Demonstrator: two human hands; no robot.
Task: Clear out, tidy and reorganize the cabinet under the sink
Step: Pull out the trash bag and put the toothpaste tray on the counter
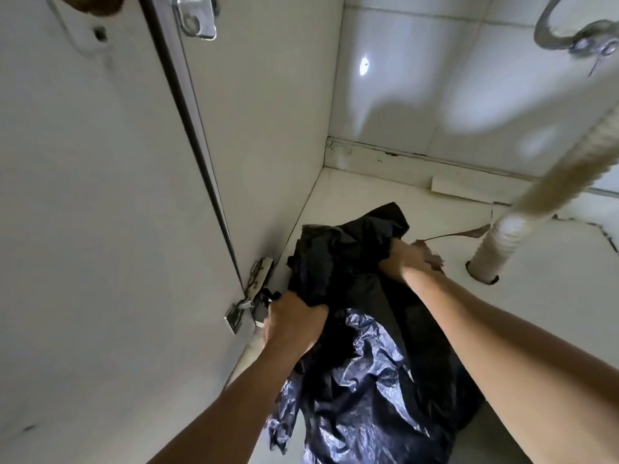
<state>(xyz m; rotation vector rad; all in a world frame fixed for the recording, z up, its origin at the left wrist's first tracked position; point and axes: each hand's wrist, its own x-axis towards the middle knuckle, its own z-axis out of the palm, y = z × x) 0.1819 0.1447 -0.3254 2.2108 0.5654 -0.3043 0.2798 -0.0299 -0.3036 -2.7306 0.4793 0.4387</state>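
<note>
A crumpled black plastic bag (355, 363) lies on the white floor of the cabinet (385, 195), stretching from the front edge toward the back left corner. My left hand (291, 319) grips a fold of the bag near its left side, close to the lower door hinge. My right hand (407, 259) grips the bag's far upper part, fingers curled into the plastic. Both forearms reach in from the bottom of the view.
The open cabinet door (83, 195) stands at the left with metal hinges (249, 296) at top and bottom. A white corrugated drain hose (495, 249) drops into a floor hole at the right. A metal pipe (569, 35) hangs at the top right. The floor is cracked near the hose.
</note>
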